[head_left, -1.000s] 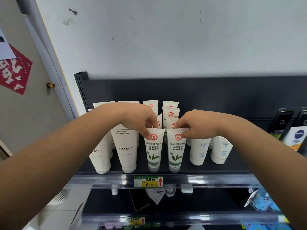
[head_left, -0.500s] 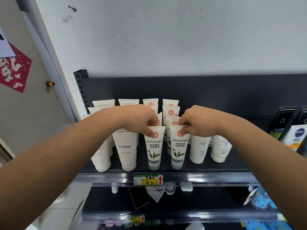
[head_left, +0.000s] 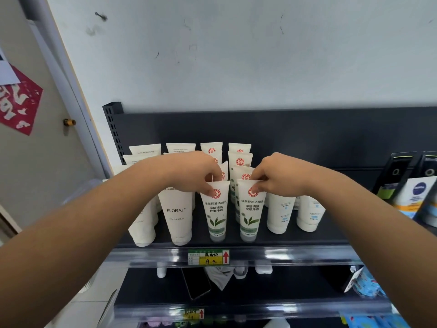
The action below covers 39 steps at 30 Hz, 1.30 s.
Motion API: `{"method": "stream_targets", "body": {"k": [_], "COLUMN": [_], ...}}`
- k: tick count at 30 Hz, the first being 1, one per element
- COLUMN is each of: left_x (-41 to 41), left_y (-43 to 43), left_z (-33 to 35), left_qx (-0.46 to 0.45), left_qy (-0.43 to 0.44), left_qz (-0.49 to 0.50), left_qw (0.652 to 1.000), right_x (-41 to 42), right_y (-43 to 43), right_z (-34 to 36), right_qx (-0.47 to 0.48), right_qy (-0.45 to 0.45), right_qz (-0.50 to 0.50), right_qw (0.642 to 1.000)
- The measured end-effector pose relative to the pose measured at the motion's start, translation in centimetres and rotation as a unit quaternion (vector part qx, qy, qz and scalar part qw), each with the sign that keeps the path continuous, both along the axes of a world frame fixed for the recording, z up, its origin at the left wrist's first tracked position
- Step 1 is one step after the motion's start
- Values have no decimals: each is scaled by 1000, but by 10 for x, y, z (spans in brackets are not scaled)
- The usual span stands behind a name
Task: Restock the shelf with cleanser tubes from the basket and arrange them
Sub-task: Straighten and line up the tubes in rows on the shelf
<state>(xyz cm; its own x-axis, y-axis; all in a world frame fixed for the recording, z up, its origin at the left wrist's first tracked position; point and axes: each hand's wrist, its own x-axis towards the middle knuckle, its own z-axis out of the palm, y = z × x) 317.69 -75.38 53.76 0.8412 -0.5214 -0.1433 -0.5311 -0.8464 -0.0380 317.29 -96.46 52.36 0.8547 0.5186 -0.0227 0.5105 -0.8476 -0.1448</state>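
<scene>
Head view down onto a black store shelf [head_left: 283, 240] against a white wall. At its front edge, 2 green-tea cleanser tubes standing side by side, caps down, upright, just beside each other. Clamped in the left hand [head_left: 196, 176]: the flat top seam of the left green-tea tube [head_left: 215, 214], thumb in front by the red seal, fingers curled behind. Pinched the same way by the right hand [head_left: 276, 181]: the top of the right green-tea tube [head_left: 251, 214]. Both hands near each other, not touching. Behind this pair, more tubes with the same red seal [head_left: 240, 157] in 2 rows toward the dark back panel [head_left: 307, 133]. To the left, white FLORAL tubes [head_left: 176, 214], caps down, partly hidden by the left forearm. To the right, 2 squat white tubes with blue print [head_left: 280, 214], then NIVEA packs [head_left: 417, 192] at the far edge. On the rail below the front pair, a green-and-yellow price tag [head_left: 208, 256] with a red arrow. On the lower shelf [head_left: 283, 292], a dark phone [head_left: 196, 284] lying flat beside crumpled grey cloth [head_left: 222, 278].
</scene>
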Motion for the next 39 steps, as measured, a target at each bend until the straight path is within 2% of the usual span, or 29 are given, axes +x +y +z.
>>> {"method": "stream_targets", "body": {"k": [14, 21, 23, 26, 28, 31, 39], "left_x": [4, 4, 7, 20, 30, 37, 37], "left_y": [0, 4, 4, 6, 5, 0, -8], "left_z": [0, 9, 18, 23, 19, 9, 3], "left_qx": [-20, -27, -65, -102, -77, -38, -26], "left_qy": [44, 55, 24, -69, -80, -38, -13], "left_qz": [24, 30, 35, 53, 74, 87, 38], "left_qw": [999, 998, 997, 991, 991, 995, 999], "right_x": [-1, 1, 6, 19, 27, 35, 41], "right_y": [-4, -10, -12, -13, -10, -1, 4], "right_z": [0, 14, 18, 18, 15, 9, -6], "right_qx": [-16, 33, 79, 110, 81, 41, 12], "right_qy": [22, 7, -17, -46, -33, -2, 5], "right_qz": [-4, 5, -5, -43, -55, -52, -37], "right_qw": [1000, 999, 997, 992, 995, 998, 999]}}
